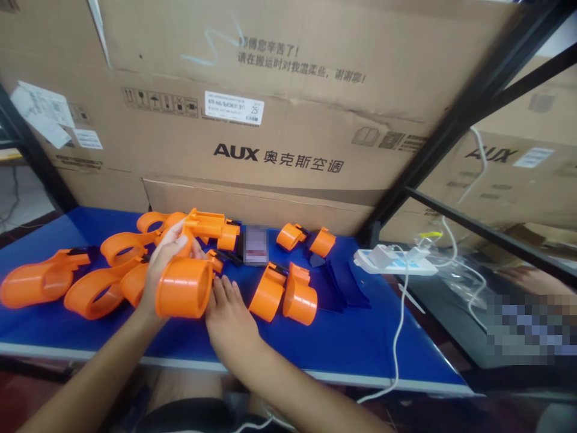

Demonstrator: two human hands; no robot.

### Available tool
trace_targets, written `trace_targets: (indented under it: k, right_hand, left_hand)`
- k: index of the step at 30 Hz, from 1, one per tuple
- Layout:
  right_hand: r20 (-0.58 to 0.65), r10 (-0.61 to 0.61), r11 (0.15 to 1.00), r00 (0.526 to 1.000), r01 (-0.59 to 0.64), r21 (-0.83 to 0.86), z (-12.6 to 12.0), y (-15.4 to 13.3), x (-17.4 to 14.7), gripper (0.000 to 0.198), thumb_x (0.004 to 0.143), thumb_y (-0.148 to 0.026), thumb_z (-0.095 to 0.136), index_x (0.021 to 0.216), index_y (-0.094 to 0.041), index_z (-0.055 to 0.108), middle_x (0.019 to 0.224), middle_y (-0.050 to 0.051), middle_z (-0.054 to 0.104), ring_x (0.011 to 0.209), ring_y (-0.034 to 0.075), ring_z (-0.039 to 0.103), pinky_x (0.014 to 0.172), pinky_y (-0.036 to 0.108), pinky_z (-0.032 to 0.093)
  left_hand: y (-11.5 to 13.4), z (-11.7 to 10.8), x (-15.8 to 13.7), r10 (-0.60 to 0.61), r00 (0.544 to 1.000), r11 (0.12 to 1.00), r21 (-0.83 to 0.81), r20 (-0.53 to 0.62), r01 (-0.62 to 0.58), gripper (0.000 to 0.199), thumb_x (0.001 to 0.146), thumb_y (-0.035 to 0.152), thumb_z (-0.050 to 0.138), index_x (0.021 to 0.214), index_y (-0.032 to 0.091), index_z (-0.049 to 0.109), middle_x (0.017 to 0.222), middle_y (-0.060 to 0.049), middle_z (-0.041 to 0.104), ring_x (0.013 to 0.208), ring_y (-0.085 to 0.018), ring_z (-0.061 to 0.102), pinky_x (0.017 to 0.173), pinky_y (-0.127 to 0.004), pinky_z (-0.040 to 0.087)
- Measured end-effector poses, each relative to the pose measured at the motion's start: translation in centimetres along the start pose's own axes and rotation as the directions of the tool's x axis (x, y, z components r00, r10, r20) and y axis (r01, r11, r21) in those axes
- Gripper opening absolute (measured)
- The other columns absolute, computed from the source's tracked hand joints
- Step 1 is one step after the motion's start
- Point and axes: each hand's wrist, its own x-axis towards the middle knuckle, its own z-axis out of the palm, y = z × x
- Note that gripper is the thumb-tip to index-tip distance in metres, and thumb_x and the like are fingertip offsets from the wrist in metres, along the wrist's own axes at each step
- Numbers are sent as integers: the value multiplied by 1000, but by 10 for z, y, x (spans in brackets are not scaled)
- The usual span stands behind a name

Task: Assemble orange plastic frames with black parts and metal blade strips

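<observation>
My left hand (166, 264) is closed around an orange plastic part (184, 288), which has a wide round cup at its near end and a slotted arm (207, 224) at the far end. Just to the right, my right hand (229, 313) has its fingers stretched forward on the blue tabletop, close beside the cup; its thumb is hidden. Beyond those fingertips lies a small orange piece with a black end (215, 260). Several similar orange ring-shaped parts (97, 291) lie left of my hands. A pair of orange cups (300, 300) sits to the right.
Two more orange cups (323, 242) are farther back, near dark blue pieces (347, 282). A flat phone-like object (255, 245) stands by the large cardboard box (279, 126). At right are a white power strip (396, 263), its cable, a black frame (451, 222) and another person's arm (536, 279).
</observation>
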Motion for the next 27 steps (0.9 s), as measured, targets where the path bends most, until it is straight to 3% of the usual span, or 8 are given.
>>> trace_targets:
  k: [4,8,13,17,21,27]
  right_hand:
    - [75,16,998,997,-12,-61,-7,14,-1,24,102,-11,46,111,-10,68,109,15,69,105,27,64,92,42,53]
    - [86,63,990,994,-52,-133,-19,26,-16,21,100,-9,48,93,-13,68,95,12,66,87,26,60,77,39,52]
    - [76,50,987,996,-37,-159,-25,30,-33,14,95,-6,54,88,-15,62,89,11,64,81,26,57,76,39,50]
    - [47,75,986,996,-66,-156,-28,32,-37,14,95,-4,54,92,-16,59,84,8,63,76,25,57,72,38,49]
    - [51,94,992,994,-89,-88,-29,34,-36,8,98,-11,54,94,-18,56,87,8,66,79,25,61,73,36,52]
    - [34,141,985,989,-143,93,-41,39,-34,15,94,-6,50,95,-19,56,93,8,67,84,24,65,73,35,54]
  left_hand:
    - [-5,-4,-3,-28,999,999,16,-38,28,15,87,30,68,97,20,63,70,0,62,62,-15,59,59,-26,51]
    - [-11,3,-12,-75,996,997,6,-50,76,21,86,31,70,102,20,63,69,-1,63,62,-15,59,61,-26,50]
    - [-13,11,-28,-152,988,985,82,-38,155,23,84,36,72,96,18,64,70,-2,63,62,-15,58,60,-24,49]
    - [-15,0,-38,-194,981,962,189,-26,195,30,78,42,76,94,18,65,66,-3,63,61,-18,59,59,-27,50]
    - [-22,-10,-54,-226,968,947,206,-113,245,40,75,41,80,106,20,67,68,-2,65,64,-19,60,60,-27,50]
    - [-29,-2,-70,-240,952,939,202,-191,277,49,81,39,78,124,22,62,72,0,64,62,-14,56,58,-22,45]
